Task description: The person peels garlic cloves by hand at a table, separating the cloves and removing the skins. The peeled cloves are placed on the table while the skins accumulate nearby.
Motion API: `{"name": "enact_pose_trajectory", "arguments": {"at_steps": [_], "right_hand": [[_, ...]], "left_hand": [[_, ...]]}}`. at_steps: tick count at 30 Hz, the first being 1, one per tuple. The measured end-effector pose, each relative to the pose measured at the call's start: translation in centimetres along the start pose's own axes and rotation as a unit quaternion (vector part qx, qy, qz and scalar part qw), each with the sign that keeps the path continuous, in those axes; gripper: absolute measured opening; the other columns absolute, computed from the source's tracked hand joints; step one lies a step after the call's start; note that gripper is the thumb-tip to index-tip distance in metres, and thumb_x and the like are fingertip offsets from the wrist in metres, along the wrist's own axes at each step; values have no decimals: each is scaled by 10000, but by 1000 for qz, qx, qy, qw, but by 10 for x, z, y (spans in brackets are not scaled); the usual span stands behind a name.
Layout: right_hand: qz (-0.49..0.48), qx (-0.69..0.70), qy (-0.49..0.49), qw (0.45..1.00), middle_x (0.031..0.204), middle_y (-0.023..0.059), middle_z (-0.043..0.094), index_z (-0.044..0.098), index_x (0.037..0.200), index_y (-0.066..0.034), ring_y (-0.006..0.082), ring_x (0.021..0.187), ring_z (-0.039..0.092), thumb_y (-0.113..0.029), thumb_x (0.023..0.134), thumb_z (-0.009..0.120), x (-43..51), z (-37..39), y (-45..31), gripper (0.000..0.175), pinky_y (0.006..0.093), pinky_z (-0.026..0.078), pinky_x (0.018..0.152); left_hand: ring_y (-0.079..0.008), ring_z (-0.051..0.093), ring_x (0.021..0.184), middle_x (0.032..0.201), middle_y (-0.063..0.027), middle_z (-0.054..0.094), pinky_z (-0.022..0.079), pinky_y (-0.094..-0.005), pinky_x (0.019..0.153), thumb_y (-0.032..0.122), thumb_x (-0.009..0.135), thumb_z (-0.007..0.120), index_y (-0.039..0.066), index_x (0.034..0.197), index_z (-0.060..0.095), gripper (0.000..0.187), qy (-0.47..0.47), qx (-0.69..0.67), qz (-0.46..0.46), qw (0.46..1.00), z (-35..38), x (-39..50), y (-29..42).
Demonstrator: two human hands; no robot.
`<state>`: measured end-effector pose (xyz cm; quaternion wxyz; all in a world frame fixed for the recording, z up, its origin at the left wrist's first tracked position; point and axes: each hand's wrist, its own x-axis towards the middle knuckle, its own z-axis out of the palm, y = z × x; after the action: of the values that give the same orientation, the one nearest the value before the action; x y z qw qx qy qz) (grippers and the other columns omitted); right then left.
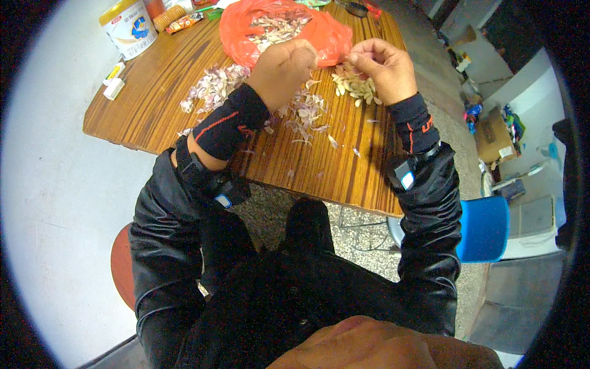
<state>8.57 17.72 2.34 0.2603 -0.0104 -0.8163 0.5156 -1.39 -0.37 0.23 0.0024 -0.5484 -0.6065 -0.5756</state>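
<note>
A red plastic bag (pixel 329 34) lies rolled open on the wooden table, holding many unpeeled garlic cloves (pixel 281 27). My left hand (pixel 286 67) is curled into a loose fist at the bag's near edge; whatever its fingers may grip is hidden. My right hand (pixel 387 67) has thumb and forefinger drawn close beside the bag's right edge. Nothing clear shows between those fingers. Just below and left of that hand lies a pile of peeled garlic cloves (pixel 355 87). Papery garlic skins (pixel 219 85) are heaped left of my left wrist, and more loose skins (pixel 306 113) lie between my wrists.
On the table (pixel 152 99) at the back left stand a white can with a gold lid (pixel 131 30), a stack of round biscuits (pixel 169 18) and a small white box (pixel 114 89). A blue stool (pixel 484 228) stands right of the table. A white wall (pixel 55 184) is at left.
</note>
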Motion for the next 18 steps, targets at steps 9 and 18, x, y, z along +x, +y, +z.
{"name": "enact_pose_trajectory", "arguments": {"at_steps": [9, 18], "right_hand": [[-42, -328, 59, 942, 730, 0, 639, 634, 931, -30, 45, 618, 558, -98, 789, 637, 11, -23, 23, 157, 206, 459, 575], [-145, -157, 38, 976, 747, 71, 645, 640, 892, -62, 162, 685, 633, -97, 754, 631, -11, 15, -15, 142, 257, 491, 630]], "left_hand": [[-69, 334, 411, 532, 41, 401, 240, -222, 340, 339, 928, 355, 78, 808, 504, 324, -13, -312, -292, 904, 3, -1, -5], [-74, 468, 525, 761, -45, 579, 314, -166, 395, 522, 913, 306, 8, 1071, 532, 583, 23, -472, -359, 805, 6, 4, -3]]}}
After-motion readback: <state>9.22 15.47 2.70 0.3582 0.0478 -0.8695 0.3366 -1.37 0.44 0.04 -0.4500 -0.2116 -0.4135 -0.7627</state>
